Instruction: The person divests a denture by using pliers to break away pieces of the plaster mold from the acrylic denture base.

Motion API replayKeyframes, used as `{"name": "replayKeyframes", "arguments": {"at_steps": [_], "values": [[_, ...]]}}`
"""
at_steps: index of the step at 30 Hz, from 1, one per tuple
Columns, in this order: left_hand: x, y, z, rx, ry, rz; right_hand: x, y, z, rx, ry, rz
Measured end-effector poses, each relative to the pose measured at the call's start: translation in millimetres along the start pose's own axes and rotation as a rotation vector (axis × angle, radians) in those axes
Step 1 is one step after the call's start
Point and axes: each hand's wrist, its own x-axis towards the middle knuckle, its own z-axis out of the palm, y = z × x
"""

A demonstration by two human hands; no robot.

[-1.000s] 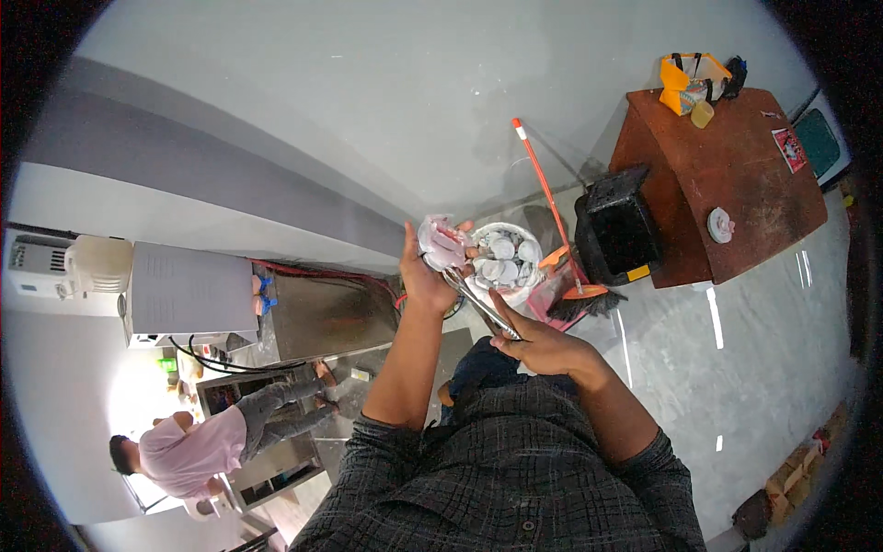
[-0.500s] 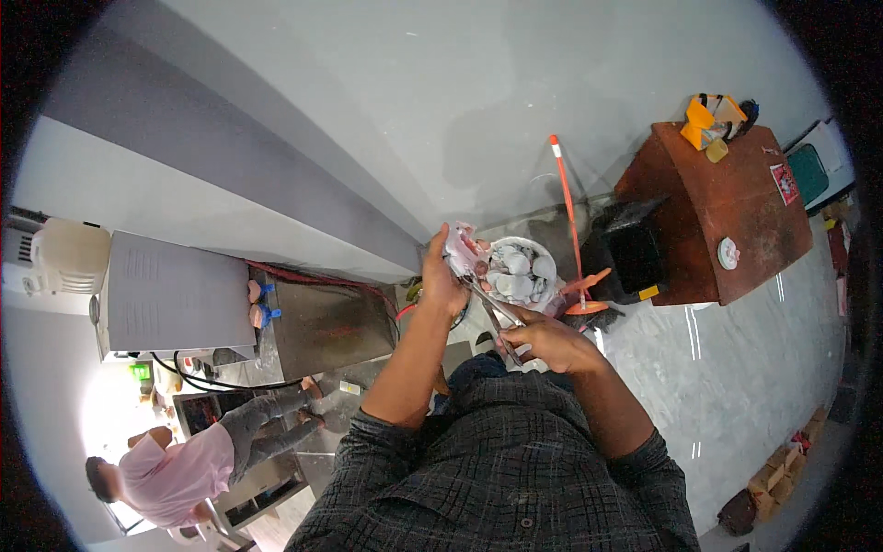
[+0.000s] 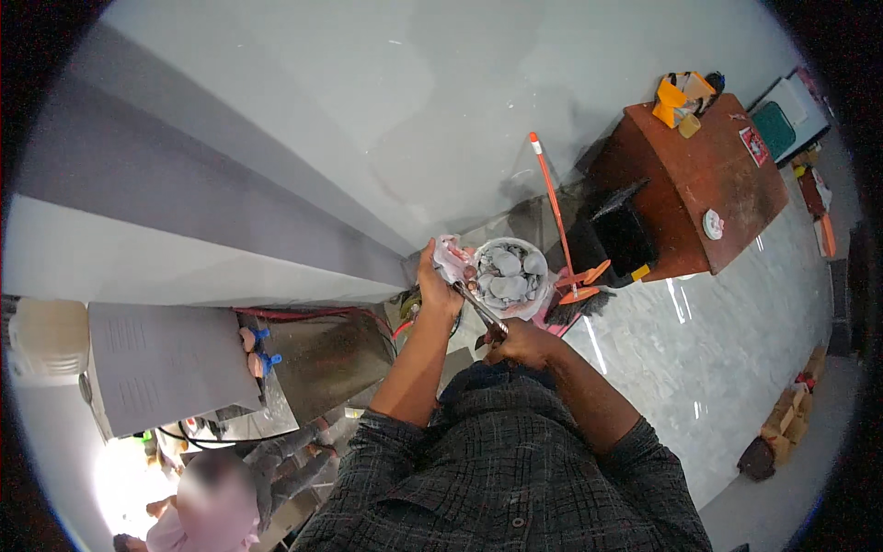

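Observation:
My left hand (image 3: pixel 440 296) is closed around a pink-and-white lump (image 3: pixel 451 257), whose kind I cannot make out. My right hand (image 3: pixel 522 345) grips a long metal tool (image 3: pixel 482 309) that looks like pliers. The tool's far tip meets the lower side of the lump, by my left fingers. Just right of the lump, a round white bucket (image 3: pixel 544 293) holds several grey-white, rounded chunks (image 3: pixel 507 264). My right fingers are wrapped around the tool's near end and partly hide it.
Right of the bucket are an orange-handled broom (image 3: pixel 549 189) and a black bin (image 3: pixel 625 241). A brown desk (image 3: pixel 708 184) carries a yellow bag (image 3: pixel 679 99). Left are a grey cabinet (image 3: pixel 166 359), a dark bench top (image 3: pixel 326 354) and another person (image 3: pixel 216 506).
The view has shifted slightly. My right hand has moved left and turned the tool, and the tool's handles look closer together. The other person has bent or moved nearer the lower edge.

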Motion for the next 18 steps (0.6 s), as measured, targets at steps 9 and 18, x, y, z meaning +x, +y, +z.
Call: {"name": "replayKeyframes", "arguments": {"at_steps": [9, 18], "values": [[14.5, 5.2, 17.5, 0.071, -0.074, -0.076, -2.7, -1.4, -0.6, 0.015, 0.068, 0.015], [50.8, -24.3, 54.8, 0.481, 0.145, 0.163, -10.4, 61.3, -49.7, -0.236, 0.367, -0.068]]}}
